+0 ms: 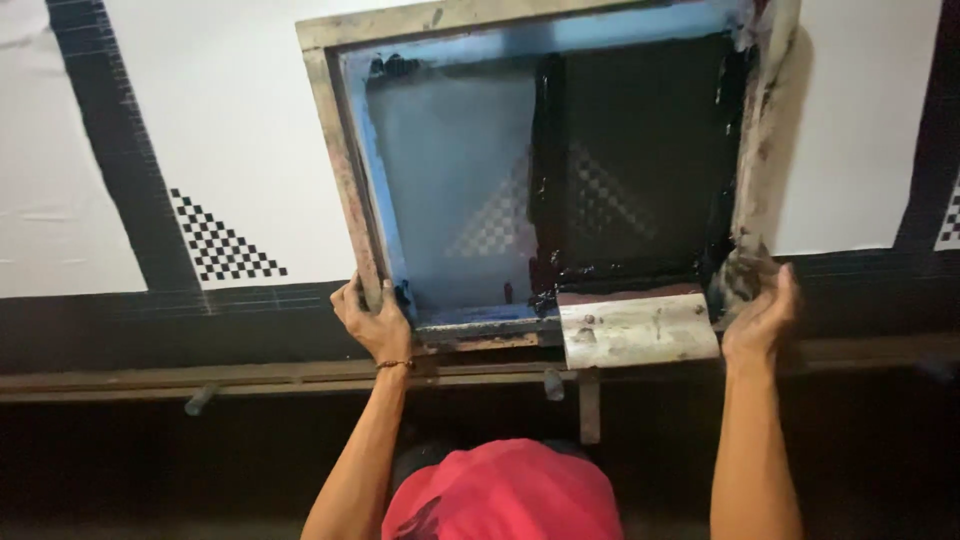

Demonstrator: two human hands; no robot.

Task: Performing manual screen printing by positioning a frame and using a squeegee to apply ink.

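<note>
Toward 12 o'clock, the frame (pixel 345 175), its top edge cut off, lies tilted on white cloth (pixel 230 130), mesh blue at 9 and ink-black at 3, gripped at its near corners by left hand (pixel 372 322) and right hand (pixel 760 312), fingertips partly hidden.

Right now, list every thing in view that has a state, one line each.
Printing screen frame: tilted up off the cloth, held at both near corners.
Squeegee: resting inside the frame's near edge, ink-smeared.
White cloth: spread flat, checkered pattern printed.
Left hand: gripping the frame.
Right hand: gripping the frame.
</note>
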